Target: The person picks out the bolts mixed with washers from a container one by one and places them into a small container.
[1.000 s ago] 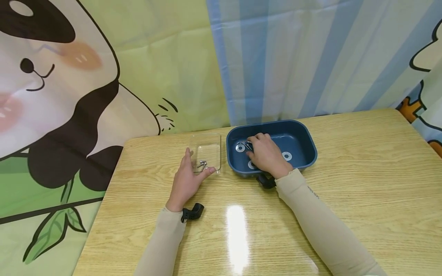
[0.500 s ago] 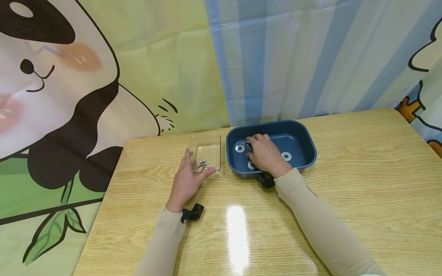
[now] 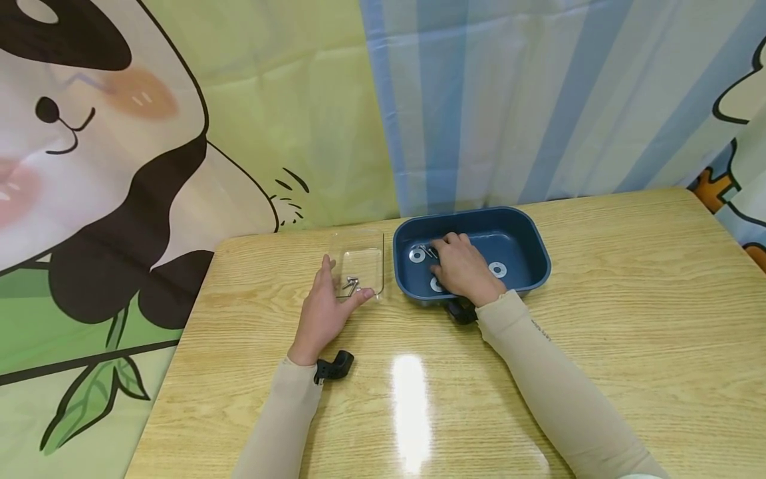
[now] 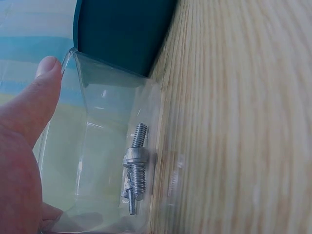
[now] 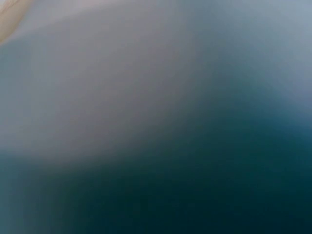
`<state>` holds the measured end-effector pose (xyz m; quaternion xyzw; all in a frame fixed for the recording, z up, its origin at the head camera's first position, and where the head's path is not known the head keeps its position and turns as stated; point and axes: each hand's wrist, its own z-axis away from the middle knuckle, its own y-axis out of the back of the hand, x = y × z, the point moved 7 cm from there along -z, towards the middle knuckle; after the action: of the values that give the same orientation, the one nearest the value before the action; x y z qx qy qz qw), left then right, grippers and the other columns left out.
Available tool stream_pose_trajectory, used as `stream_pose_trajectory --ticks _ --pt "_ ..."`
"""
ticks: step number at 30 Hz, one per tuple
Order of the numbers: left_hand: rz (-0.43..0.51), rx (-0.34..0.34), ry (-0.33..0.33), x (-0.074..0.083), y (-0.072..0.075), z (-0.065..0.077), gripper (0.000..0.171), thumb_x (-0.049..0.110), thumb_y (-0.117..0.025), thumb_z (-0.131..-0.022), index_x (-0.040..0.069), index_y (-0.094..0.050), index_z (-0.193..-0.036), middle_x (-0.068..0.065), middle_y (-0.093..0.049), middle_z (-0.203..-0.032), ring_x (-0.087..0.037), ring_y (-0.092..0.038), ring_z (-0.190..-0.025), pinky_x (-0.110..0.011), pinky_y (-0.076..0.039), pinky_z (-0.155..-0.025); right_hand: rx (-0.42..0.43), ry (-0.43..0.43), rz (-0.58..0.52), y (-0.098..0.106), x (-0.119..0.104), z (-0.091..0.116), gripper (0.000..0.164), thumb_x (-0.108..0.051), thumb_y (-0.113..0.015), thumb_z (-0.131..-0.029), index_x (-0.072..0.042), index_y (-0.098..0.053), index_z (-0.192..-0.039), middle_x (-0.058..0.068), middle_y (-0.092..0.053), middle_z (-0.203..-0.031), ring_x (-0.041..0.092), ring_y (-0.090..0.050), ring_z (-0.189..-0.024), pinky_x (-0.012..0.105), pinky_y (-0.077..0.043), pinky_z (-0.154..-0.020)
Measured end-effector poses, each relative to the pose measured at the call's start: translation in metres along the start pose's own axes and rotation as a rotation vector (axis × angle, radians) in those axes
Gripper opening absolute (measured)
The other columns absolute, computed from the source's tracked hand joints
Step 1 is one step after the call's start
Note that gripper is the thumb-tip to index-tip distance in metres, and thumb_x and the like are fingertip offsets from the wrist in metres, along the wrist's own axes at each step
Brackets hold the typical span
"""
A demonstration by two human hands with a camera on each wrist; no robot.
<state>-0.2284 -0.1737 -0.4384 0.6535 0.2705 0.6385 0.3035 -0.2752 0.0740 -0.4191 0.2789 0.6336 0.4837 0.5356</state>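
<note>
A wood-grained table (image 3: 628,299) carries a clear tray (image 3: 362,263) and blue tub (image 3: 516,247).

From above, your head camera faces forward and down across the table (image 3: 634,279); your close left-wrist view shares the clear box (image 4: 105,161); your right-wrist view is blurred.

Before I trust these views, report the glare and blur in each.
In the head view, white glare streaks the table; in the left wrist view, the screws show legible threads and the tray small reflections; the right wrist view is heavily blurred almost throughout.
</note>
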Motion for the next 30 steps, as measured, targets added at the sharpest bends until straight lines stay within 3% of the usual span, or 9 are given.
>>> stream_pose_trajectory --ticks 3,10,30 --pt "0.007 -0.004 0.003 0.0004 0.0 -0.0002 0.123 0.072 -0.067 -0.081 0.01 0.002 -0.162 -0.015 -0.028 -0.162 -0.038 -0.049 -0.134 -0.06 -0.036 -0.108 0.01 -0.01 -0.008 0.0016 0.0008 0.0 0.047 -0.015 -0.068 -0.097 0.003 -0.055 -0.139 0.025 -0.054 -0.134 0.041 -0.046 -0.119 0.053 -0.043 -0.1" --pt "0.015 -0.003 -0.002 0.0024 0.0009 -0.0009 0.123 0.071 -0.068 -0.081 0.01 0.002 -0.162 -0.014 -0.027 -0.163 -0.036 -0.05 -0.134 -0.06 -0.036 -0.109 -0.026 -0.049 0.006 0.0002 0.004 -0.0012 0.056 -0.013 -0.065 -0.099 0.002 -0.045 -0.148 0.025 -0.05 -0.139 0.041 -0.044 -0.124 0.053 -0.042 -0.103" --pt "0.015 -0.007 0.005 0.0015 0.0011 0.0012 0.12 0.064 -0.071 -0.084 0.01 0.003 -0.162 -0.014 -0.027 -0.163 -0.037 -0.048 -0.135 -0.06 -0.036 -0.109 -0.015 -0.1 -0.012 -0.0027 0.0083 -0.0025 0.03 -0.005 -0.063 -0.098 -0.001 -0.062 -0.127 0.021 -0.063 -0.12 0.039 -0.056 -0.116 0.052 -0.049 -0.092"
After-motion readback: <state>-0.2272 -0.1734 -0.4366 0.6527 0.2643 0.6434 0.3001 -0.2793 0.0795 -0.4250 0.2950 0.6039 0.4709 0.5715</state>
